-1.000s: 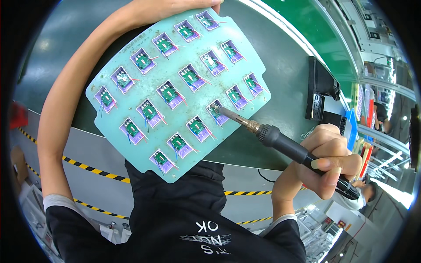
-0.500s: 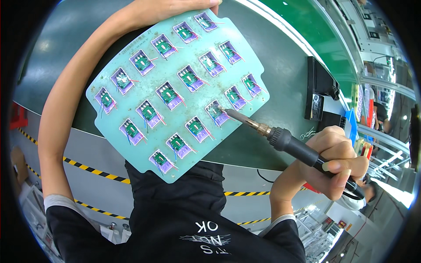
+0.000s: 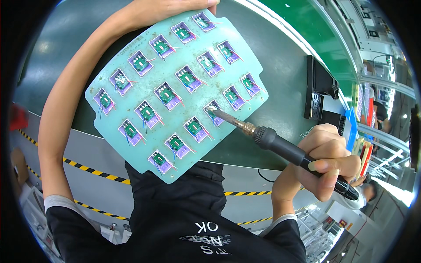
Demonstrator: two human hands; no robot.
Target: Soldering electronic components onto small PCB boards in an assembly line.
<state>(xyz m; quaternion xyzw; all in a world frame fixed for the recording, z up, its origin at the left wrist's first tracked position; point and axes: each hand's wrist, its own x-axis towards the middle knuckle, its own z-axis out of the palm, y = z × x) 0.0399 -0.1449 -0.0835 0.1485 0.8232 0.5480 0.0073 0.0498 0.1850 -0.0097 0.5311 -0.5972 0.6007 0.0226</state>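
A soldering iron (image 3: 280, 147) with a black handle is gripped in my right hand (image 3: 331, 160). Its tip reaches a small green circuit board (image 3: 212, 108) seated in a purple housing. That housing is one of several set in rows of slots in a pale green fixture plate (image 3: 131, 105). Thin red and blue wires stick out of the housings. At the far edge of the plate, my left hand (image 3: 171, 8) is closed over the rim; its fingertips are mostly out of view. The near edge of the plate rests against my lap.
Beneath the plate lies a dark green table (image 3: 280, 83). A black stand (image 3: 316, 92) is at its right, with a blue bin (image 3: 350, 127) beyond. Yellow-and-black floor tape (image 3: 96, 172) runs below. Another person (image 3: 359, 197) shows at far right.
The soldering iron and my right hand have shifted slightly left, its tip now further over the same board. The plate has slid very slightly left; my left hand stays at its edge.
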